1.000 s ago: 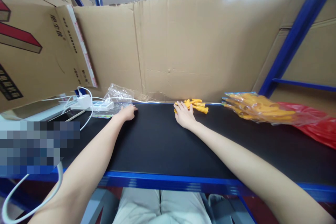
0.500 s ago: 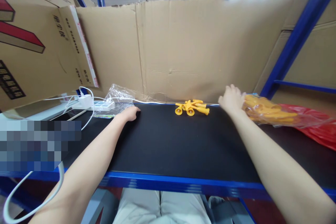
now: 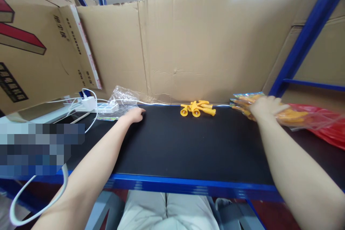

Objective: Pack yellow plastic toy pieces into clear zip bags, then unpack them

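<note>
My right hand [image 3: 266, 108] lies over a clear plastic bag [image 3: 292, 118] of yellow pieces, its thumb and fingers spread across the wrapping. Part of the bag is hidden under the hand, and its colourful header shows at the left end. My left hand [image 3: 135, 115] rests low on the black tabletop beside a crumpled clear plastic bag [image 3: 122, 97]. Its forefinger side points right, the other fingers are partly hidden, and I see nothing held. Between the hands, near the back, sits a small cluster of yellow trumpet-shaped plastic pieces [image 3: 198, 108], apart from both.
Cardboard [image 3: 215, 50] walls the back, and a printed carton [image 3: 32, 43] stands left. A white power strip [image 3: 106, 107] with cables lies left of my left hand. Red plastic [image 3: 327, 125] is at the far right. A blue rail [image 3: 188, 183] edges the table [image 3: 194, 147].
My right hand has moved right, from the left end of the bag to over its middle, uncovering the header. The left hand and the yellow cluster have stayed in place.
</note>
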A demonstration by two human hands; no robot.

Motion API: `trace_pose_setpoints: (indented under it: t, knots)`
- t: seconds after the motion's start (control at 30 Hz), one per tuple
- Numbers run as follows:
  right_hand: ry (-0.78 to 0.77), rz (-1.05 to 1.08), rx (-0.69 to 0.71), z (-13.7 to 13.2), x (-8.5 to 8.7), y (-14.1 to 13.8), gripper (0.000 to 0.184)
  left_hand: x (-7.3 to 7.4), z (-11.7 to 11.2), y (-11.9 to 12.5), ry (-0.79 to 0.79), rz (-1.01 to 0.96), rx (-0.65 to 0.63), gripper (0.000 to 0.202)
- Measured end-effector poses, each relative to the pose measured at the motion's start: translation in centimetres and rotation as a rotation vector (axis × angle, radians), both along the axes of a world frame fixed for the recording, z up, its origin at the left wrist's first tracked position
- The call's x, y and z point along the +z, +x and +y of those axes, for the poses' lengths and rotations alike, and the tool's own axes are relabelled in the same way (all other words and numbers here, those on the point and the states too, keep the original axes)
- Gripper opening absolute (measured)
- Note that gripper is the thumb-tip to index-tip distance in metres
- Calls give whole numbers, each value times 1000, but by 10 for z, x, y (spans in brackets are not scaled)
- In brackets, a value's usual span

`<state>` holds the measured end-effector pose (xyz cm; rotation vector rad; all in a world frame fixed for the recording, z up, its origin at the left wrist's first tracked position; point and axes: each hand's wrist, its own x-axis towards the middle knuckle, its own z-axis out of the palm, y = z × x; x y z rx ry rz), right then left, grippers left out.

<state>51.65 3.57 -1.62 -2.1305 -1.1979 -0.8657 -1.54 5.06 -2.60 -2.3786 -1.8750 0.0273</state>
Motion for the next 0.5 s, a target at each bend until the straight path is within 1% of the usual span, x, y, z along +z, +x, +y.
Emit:
trace_pose_setpoints:
  t: [0.07, 0.1, 0.17, 0.27, 0.33, 0.43, 0.5]
  knots:
    - [-33, 173, -131, -2, 5, -4, 63, 0, 1, 2, 7, -6, -31, 58]
    - [-42, 228, -161, -3, 7, -6, 63, 0, 1, 3, 12, -10, -43, 57]
    - [-32, 237, -135, -6, 11, -12, 57, 0, 0, 5, 22, -18, -62, 57]
    - [-13, 191, -85, -9, 17, -23, 50, 0, -2, 8, 45, -35, -87, 56]
    - [-43, 156, -63, -11, 22, -33, 48, 1, -3, 11, 56, -47, -103, 55]
    - [-113, 104, -41, -15, 34, -52, 35, 2, -4, 14, 65, -52, -138, 54]
    - [-73, 23, 9, -20, 43, -66, 28, 3, -5, 16, 78, -56, -158, 53]
